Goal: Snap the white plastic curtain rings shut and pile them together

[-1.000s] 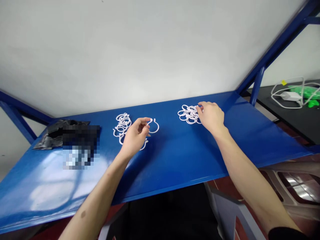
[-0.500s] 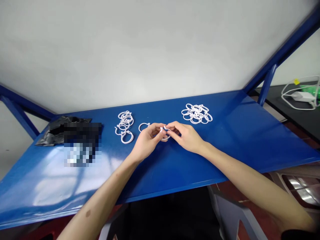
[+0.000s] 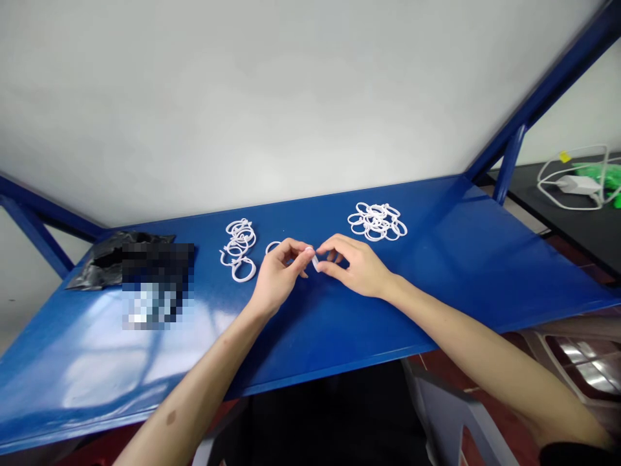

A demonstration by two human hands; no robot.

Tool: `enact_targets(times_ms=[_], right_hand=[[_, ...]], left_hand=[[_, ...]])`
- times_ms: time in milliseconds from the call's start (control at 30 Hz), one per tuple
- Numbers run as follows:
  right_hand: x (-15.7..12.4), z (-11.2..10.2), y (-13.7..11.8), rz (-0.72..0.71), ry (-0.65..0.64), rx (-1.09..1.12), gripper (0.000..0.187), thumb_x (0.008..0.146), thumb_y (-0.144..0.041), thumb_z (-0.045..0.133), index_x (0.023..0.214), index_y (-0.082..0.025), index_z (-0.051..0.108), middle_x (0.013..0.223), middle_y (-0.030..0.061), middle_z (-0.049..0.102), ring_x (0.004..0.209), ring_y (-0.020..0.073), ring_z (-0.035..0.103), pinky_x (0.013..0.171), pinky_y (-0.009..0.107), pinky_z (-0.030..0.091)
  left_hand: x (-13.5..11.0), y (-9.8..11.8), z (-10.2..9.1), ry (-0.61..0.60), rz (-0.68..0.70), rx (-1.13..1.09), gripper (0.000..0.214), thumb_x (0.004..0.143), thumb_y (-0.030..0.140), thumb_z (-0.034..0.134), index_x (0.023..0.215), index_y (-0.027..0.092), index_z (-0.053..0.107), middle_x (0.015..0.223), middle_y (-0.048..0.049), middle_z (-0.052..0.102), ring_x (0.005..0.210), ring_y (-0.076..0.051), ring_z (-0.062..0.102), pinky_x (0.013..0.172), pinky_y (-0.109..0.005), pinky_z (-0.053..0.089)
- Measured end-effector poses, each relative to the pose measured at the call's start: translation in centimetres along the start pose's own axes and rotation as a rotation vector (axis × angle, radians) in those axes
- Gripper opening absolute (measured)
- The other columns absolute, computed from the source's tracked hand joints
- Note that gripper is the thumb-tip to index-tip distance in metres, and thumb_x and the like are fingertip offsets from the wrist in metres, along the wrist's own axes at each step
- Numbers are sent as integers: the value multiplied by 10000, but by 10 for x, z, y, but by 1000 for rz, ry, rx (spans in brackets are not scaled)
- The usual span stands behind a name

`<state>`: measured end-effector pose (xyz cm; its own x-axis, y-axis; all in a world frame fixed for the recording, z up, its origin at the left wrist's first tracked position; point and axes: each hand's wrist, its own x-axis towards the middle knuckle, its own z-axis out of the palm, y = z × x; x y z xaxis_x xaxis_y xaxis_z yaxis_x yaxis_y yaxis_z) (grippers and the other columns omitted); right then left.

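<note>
Plastic bag (image 3: 99,259), black and crumpled, lies at the left end of the blue worktop (image 3: 363,336), toward the back edge; its right part is blurred out. Next, left of the worktop's middle, comes a cluster of white rings (image 3: 241,237), overlapping from near the back edge forward. One loose ring (image 3: 272,244) shows partly behind the left hand (image 3: 276,275), whose fingers pinch a white ring (image 3: 315,263) above the worktop's middle. The right hand (image 3: 361,265) has thumb and forefinger tips against that ring's right side; I cannot tell whether they grip it. A second pile of rings (image 3: 377,222) lies farther right, near the back edge. Beyond the worktop's right edge, a black table (image 3: 567,223) carries a white charger (image 3: 579,185) and green plastic (image 3: 594,171).
</note>
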<state>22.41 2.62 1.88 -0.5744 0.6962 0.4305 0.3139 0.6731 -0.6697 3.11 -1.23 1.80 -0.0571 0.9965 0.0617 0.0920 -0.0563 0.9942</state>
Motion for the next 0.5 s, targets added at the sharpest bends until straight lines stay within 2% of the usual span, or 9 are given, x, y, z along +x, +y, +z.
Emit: enact_targets(times_ms=[67,167,333,500], right_hand=[[-1,3,-1,-13,-9,25,234,936,-420,698,1051,-230,623,975,32,711,825,172,687,744,308,560],[-2,6,0,-24,14,51,112,978,-299,634,1058,-226,609,953,23,727,813,156,699,759,298,571],[-1,5,2,-25,65,-5,122,999,-261,587,1099,-233,651,997,38,748,856,172,710,790,318,585],[-1,3,2,-75,82,-17,161,1014,-209,548,1117,-232,669,1052,52,754,946,190,715,841,341,584]], left_hand=[[1,-1,-1,63,9,68,316,816,478,764,829,180,660,790,6,659,633,-92,547,596,-226,462],[2,-4,-2,112,3,143,309,811,475,763,819,180,670,790,-2,681,648,-101,544,606,-231,434],[4,-9,-5,76,11,150,323,826,488,752,978,203,764,988,-50,759,746,-143,633,692,-268,490],[5,-10,-7,93,-4,66,324,761,477,817,927,201,782,925,-47,762,708,-139,621,674,-272,499]])
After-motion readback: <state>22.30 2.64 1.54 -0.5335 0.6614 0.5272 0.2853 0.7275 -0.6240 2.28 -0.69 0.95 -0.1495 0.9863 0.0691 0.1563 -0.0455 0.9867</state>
